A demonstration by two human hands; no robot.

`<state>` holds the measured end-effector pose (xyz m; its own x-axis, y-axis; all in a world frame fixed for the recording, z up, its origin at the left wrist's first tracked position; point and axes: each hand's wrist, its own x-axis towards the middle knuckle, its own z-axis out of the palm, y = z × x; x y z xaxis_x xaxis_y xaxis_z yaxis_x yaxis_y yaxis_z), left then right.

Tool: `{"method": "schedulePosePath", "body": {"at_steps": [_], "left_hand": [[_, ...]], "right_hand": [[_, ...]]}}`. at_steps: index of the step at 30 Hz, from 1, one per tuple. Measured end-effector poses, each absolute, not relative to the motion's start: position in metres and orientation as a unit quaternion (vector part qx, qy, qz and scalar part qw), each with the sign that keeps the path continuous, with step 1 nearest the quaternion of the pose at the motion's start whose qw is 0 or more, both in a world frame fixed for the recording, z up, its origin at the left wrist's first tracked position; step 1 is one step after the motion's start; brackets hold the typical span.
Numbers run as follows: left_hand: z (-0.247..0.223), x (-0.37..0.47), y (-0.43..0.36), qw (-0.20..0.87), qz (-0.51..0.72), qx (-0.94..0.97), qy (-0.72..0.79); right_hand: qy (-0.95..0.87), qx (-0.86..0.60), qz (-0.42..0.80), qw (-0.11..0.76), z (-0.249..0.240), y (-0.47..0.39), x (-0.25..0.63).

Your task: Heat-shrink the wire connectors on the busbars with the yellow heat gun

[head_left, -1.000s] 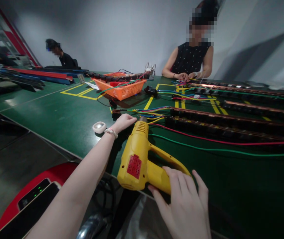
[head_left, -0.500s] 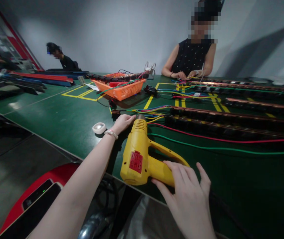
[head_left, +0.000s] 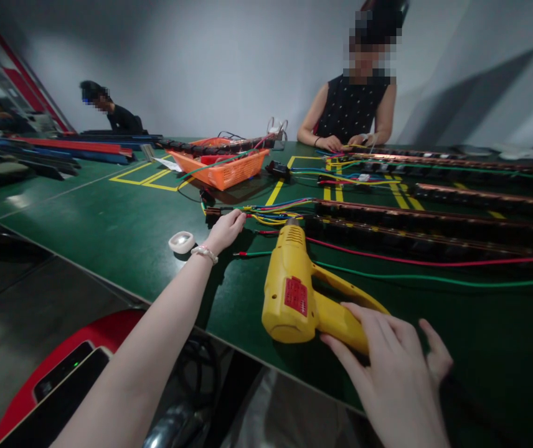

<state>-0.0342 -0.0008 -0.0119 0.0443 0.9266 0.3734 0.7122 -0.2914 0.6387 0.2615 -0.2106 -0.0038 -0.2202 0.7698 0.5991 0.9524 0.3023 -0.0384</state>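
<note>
My right hand (head_left: 400, 358) is wrapped around the handle of a yellow heat gun (head_left: 289, 283). The gun's metal nozzle points away from me, toward a bundle of yellow, blue and red wires (head_left: 276, 218). My left hand (head_left: 226, 229), with a bracelet at its wrist, is closed in a pinch at the left ends of those wires. A red-sleeved wire tip shows at its fingertips. Just behind it sits a small dark copper-coloured block (head_left: 213, 216). Left of the gun lie the terminal ends of a loose red wire (head_left: 364, 255) and a green wire (head_left: 388, 277).
Long black and copper bars (head_left: 411, 233) run along the right of the green table (head_left: 131, 218). An orange basket (head_left: 229, 171) holds parts at the back. A white round object (head_left: 182, 242) lies left of my wrist. Across the table a co-worker (head_left: 355, 112) handles wires.
The heat gun in my right hand has moved right, away from my left hand, uncovering the red and green wire ends. My left hand still pinches at the bundle.
</note>
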Motion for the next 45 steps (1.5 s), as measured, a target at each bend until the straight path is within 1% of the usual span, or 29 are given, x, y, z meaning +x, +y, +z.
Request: {"method": "schedulePosePath", "body": {"at_steps": [8, 16, 21, 26, 32, 38, 45], "left_hand": [[-0.015, -0.036, 0.005, 0.154, 0.365, 0.722, 0.567], [-0.015, -0.037, 0.005, 0.152, 0.366, 0.731, 0.555], [-0.018, -0.039, 0.009, 0.156, 0.372, 0.727, 0.555], [-0.021, -0.039, 0.011, 0.154, 0.379, 0.728, 0.550], [-0.015, -0.036, 0.006, 0.154, 0.375, 0.728, 0.553], [-0.008, -0.038, 0.003, 0.199, 0.379, 0.727, 0.537], [-0.007, -0.040, 0.000, 0.209, 0.377, 0.733, 0.526]], "right_hand": [[-0.762, -0.562, -0.186, 0.262, 0.007, -0.218, 0.252], [-0.753, -0.602, -0.137, 0.227, 0.014, -0.205, 0.210], [-0.761, -0.602, -0.113, 0.212, 0.017, -0.197, 0.192], [-0.774, -0.581, -0.110, 0.225, 0.016, -0.198, 0.178], [-0.792, -0.557, -0.061, 0.242, 0.016, -0.199, 0.160], [-0.795, -0.549, -0.027, 0.256, 0.016, -0.199, 0.148], [-0.788, -0.544, -0.023, 0.287, 0.016, -0.198, 0.151]]}}
